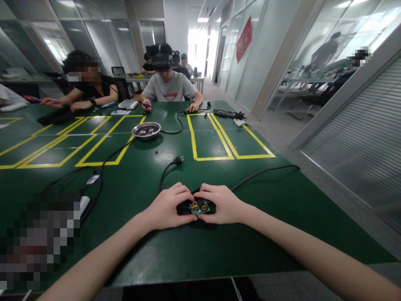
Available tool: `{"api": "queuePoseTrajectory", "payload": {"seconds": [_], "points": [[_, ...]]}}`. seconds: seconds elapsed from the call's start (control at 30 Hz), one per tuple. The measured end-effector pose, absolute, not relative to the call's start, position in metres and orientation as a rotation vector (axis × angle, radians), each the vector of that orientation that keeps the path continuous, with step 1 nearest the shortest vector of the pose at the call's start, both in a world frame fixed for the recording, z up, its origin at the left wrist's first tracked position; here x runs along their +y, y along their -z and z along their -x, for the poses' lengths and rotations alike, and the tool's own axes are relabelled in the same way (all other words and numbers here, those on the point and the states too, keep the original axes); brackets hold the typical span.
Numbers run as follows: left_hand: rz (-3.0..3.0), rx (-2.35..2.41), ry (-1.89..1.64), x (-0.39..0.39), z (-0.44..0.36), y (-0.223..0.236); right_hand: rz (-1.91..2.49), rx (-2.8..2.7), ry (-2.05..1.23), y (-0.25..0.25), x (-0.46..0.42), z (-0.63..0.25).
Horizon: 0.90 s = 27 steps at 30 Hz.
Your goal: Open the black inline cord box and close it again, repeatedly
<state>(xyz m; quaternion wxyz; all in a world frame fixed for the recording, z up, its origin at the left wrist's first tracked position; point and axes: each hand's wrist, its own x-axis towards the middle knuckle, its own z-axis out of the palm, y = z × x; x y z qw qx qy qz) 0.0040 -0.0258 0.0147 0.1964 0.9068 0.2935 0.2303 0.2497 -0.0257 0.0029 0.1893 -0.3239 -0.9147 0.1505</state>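
Near the front of the green table, a small green circuit board [199,210] with two copper-coloured ring coils sits between my hands. My left hand [171,207] grips its left side, thumb at the near edge and fingers curled over the far edge. From the right, my right hand [224,204] holds it the same way. Dark material [183,207] shows around the board inside my grip; whether it is a casing I cannot tell. Just beyond my hands lies a black power plug [178,160], its cord running back toward them.
A metal bowl [135,133] with small metal parts stands mid-table. Black cables [266,170] cross the green table [250,246], which bears yellow tape rectangles [214,158]. A folded black tripod-like object [227,113] lies at the far right. Co-workers [171,85] sit opposite.
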Motion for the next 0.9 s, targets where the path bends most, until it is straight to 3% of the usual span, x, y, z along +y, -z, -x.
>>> {"api": "queuePoseTrajectory", "payload": {"seconds": [0.23,0.9], "points": [[-2.548,0.975,-0.568,-0.025,0.0,-0.012,1.012,-2.59,-0.3,-0.001,-0.02,-0.252],[-2.572,0.941,-0.619,-0.009,0.009,-0.003,0.931,-2.424,-0.403,0.003,-0.016,-0.243]]}}
